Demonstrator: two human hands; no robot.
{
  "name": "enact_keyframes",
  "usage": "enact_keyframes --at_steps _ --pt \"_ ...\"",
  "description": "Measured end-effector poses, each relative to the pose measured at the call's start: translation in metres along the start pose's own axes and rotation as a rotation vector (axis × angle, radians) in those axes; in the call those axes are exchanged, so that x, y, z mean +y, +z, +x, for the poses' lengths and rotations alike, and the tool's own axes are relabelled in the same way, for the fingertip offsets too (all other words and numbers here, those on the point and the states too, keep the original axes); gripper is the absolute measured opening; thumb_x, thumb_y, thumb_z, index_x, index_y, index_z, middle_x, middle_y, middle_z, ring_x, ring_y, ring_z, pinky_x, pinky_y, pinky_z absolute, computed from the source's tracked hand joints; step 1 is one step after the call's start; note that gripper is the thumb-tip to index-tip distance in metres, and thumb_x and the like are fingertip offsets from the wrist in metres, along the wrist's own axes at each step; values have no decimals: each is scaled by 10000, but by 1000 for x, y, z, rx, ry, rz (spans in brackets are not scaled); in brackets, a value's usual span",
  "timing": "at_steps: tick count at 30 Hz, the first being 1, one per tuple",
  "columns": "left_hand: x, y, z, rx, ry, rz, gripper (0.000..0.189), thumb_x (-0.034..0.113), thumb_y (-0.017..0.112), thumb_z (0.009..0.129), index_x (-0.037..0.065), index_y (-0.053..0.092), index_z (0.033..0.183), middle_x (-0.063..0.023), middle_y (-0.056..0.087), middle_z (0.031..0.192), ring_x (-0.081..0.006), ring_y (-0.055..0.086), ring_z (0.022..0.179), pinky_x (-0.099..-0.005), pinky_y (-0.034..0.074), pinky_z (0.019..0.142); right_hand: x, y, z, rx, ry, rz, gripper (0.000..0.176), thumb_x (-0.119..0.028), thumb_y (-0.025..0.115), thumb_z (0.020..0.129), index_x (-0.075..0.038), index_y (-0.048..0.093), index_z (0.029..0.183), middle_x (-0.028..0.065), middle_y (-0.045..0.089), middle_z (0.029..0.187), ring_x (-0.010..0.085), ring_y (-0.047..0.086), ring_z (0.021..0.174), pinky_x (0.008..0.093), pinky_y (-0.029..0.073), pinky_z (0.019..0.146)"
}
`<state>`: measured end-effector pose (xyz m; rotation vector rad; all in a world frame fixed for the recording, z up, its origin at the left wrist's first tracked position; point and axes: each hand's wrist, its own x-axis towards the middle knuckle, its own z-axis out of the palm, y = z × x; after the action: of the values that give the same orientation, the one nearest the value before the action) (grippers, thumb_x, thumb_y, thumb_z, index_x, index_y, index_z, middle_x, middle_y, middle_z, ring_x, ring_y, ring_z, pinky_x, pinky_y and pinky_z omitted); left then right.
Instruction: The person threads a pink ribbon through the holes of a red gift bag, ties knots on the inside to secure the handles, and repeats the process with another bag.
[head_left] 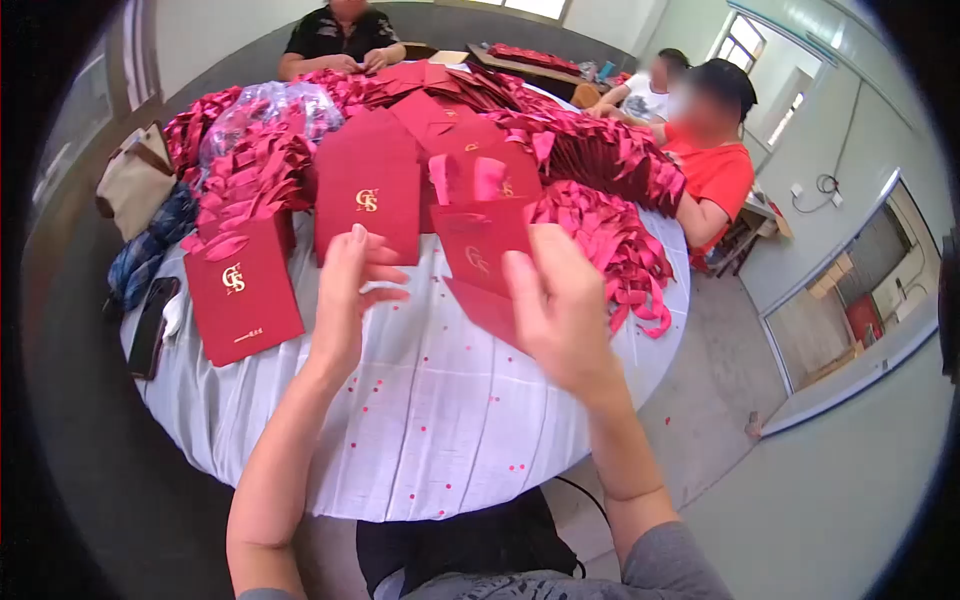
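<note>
My right hand (568, 315) grips a red paper gift bag (470, 240) by its right side, thumb in front. A pink ribbon handle (488, 178) stands up at the bag's top, and a gold logo shows on its face. Fingers apart and holding nothing, my left hand (350, 290) is raised to the left of that bag. Just beyond it lies a flat red paper piece (368, 165) with a gold logo. Farther left, a finished-looking red bag (245, 300) with a ribbon handle leans against a stack.
Piles of ribboned bags (610, 250) cover the far side of the round table with a white cloth (430, 390). Small red dots are scattered on the cloth. A phone (153, 328) lies at the left edge, near a beige bag (138, 185). Several people sit around.
</note>
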<state>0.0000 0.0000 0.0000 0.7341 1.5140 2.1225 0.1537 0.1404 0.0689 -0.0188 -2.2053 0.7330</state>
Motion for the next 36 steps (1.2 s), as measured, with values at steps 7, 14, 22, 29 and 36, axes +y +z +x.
enact_keyframes --at_steps 7,14,22,29,36 --pt "12 19 -19 -127 -212 -133 395 405 505 955 67 557 1153 -32 625 1060 -129 604 958 -306 479 809 -6 53 -9 -198 -146 -217 425 -203 649 838 61 540 1152 182 525 1021 330 538 956 398 473 792" --pt "11 1 -4 -114 -314 -247 320 319 570 923 33 598 1063 -53 653 997 -125 623 914 -267 498 797 51 37 9 118 -147 -347 278 -86 614 832 -42 637 1106 145 587 1073 327 523 1029 418 401 915" --pt "-11 8 0 152 390 455 336 176 625 908 25 489 1175 -58 579 988 -82 554 806 -234 455 712 67 28 2 -137 295 368 322 7 564 902 -10 522 1221 31 577 923 51 549 828 185 449 745" --pt "-8 10 -3 151 658 598 257 -7 645 842 8 507 1057 -86 519 929 -157 540 849 -279 444 721 70 30 0 -64 115 354 105 27 543 898 -2 527 997 36 562 912 55 536 819 192 419 692" --pt "-2 4 2 133 630 700 414 72 519 942 46 466 1352 -121 544 1206 -210 557 945 -280 435 854 59 26 3 -25 -86 260 161 64 519 868 3 618 980 68 574 901 145 560 834 252 453 748"
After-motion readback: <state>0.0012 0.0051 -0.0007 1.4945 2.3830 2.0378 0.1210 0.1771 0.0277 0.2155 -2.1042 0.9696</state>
